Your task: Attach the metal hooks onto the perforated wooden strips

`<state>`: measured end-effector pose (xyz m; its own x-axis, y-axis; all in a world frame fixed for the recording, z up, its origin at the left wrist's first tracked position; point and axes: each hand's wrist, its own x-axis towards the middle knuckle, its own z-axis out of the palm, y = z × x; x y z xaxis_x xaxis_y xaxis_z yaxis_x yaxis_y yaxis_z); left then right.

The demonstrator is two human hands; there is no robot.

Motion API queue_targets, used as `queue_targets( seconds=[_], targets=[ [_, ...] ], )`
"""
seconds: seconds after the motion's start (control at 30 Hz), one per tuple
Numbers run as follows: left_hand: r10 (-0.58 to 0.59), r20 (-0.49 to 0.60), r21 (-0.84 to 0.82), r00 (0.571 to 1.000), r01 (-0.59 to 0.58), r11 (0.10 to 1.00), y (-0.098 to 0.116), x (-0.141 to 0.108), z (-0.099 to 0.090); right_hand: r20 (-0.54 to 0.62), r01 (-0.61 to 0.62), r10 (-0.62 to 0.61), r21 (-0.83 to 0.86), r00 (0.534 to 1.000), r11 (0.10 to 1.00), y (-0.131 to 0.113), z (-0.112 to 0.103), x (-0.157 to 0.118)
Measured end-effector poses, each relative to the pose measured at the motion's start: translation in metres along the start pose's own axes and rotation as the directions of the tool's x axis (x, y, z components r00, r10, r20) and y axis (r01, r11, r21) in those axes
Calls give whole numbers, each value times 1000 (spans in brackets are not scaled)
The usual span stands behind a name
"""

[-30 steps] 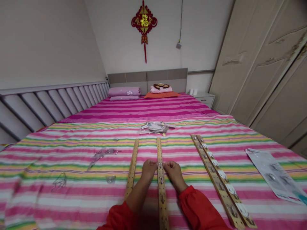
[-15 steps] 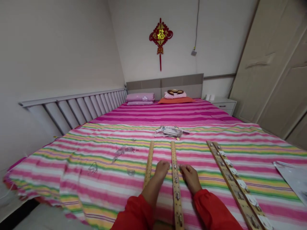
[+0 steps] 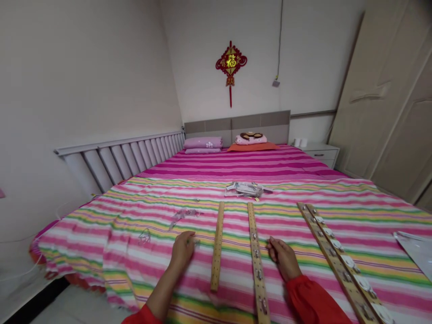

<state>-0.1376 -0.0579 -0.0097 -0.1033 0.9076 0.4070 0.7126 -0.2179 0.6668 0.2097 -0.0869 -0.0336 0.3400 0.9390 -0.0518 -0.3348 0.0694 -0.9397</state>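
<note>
My left hand [image 3: 183,248] is over the striped bedspread, left of a bare wooden strip with holes [image 3: 218,247]. Its fingers curl down beside a small clear heap [image 3: 196,243]; whatever they pinch is hidden. On the other side of a second wooden strip [image 3: 262,292], my right hand [image 3: 283,256] has its fingers drawn together, and I cannot make out what is in them. Several small shiny metal pieces [image 3: 259,273] sit along that second strip. Neither hand touches a strip.
To the right lie two more strips, one with metal pieces [image 3: 346,276] and one with white discs [image 3: 348,261]. Clear plastic packets [image 3: 245,189] lie beyond the strips. A crumpled clear bag [image 3: 184,215] and a thin loop [image 3: 145,236] rest at left. A plastic sheet [image 3: 415,254] is far right.
My left hand has moved left, away from the second strip, across the bare strip to the small clear heap. My right hand has drawn back slightly from the second strip. The view has shifted a little.
</note>
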Motion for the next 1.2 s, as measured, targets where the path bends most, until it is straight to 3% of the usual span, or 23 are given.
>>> queue_targets(
  seconds=[0.33,0.47,0.63,0.77,0.87,1.03,1.2],
  targets=[
    [51,-13,214,999,-47,976,10,-19,-12,9,-44,44,27,999,999,-9,-4,-39],
    [207,-19,176,978,-201,964,25,-29,-25,42,-36,37,-17,998,999,-15,5,-53],
    [482,-76,162,873,-466,870,68,-43,-36,219,8,20,-124,975,992,-36,31,-76],
    [581,-98,201,808,-556,806,113,-56,-36,301,161,-104,-173,948,972,-57,52,-100],
    [645,-157,195,748,-617,763,142,-66,-32,343,178,-112,-166,932,970,-63,60,-116],
    [707,-195,89,679,-706,703,167,-76,-24,258,71,-59,-37,964,997,-66,49,-118],
    [774,-33,-58,632,-774,630,177,-77,-19,310,44,-37,-15,950,999,-82,30,-109]
  ],
)
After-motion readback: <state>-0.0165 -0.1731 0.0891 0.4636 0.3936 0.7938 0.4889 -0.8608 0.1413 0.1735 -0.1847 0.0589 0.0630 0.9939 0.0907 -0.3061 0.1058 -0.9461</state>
